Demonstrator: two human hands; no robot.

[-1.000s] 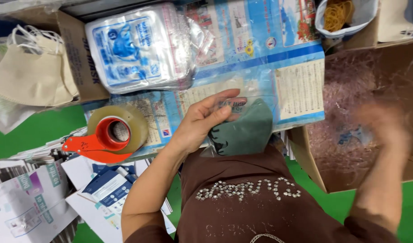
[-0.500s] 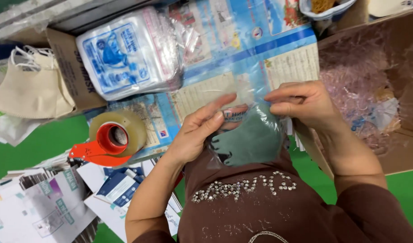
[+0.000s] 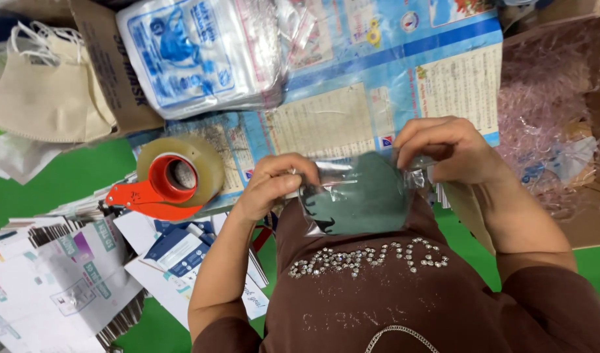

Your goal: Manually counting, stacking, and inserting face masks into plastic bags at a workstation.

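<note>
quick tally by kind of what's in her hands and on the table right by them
Clear plastic bag holding a dark green face mask, held by left hand and right hand: 1
Red tape dispenser with clear tape roll: 1
Stack of blue-printed clear bags: 1
Beige cloth face mask: 1
Total: 4

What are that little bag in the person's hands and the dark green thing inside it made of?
The small bag, pinched at its top corners by the left hand and right hand, looks like thin clear plastic film: it is see-through, glossy and crinkled. The dark green piece inside looks matte and soft, probably fabric, possibly a face mask; the film's glare leaves that open.
</note>
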